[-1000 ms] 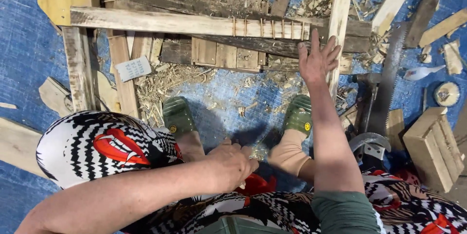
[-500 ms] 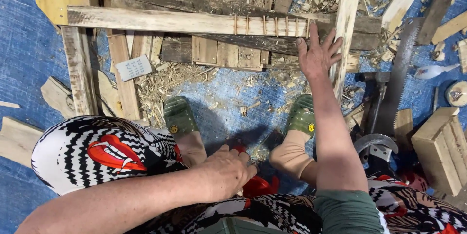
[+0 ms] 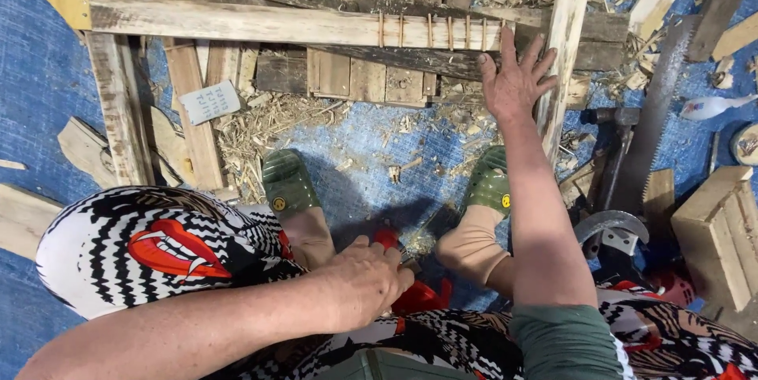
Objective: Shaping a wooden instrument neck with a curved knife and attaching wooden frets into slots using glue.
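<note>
My right hand (image 3: 517,80) lies flat with its fingers spread where a pale horizontal plank (image 3: 276,24) meets an upright slat (image 3: 564,40) of a rough wooden frame. Several thin cords wrap the plank just left of that hand. My left hand (image 3: 367,277) rests low between my knees, fingers curled down onto a red object (image 3: 418,297). Whether it grips anything is hidden. My feet in green clogs (image 3: 288,182) stand on the blue tarp (image 3: 39,95) among wood shavings.
A hand saw (image 3: 655,119) and a hammer (image 3: 616,135) lie to the right of the frame, with a curved blade (image 3: 608,226) and a wooden box (image 3: 722,230) below them. A small paper card (image 3: 209,102) sits on the left slats. Offcuts lie scattered around.
Both hands stay where they were. Only the view has shifted slightly.
</note>
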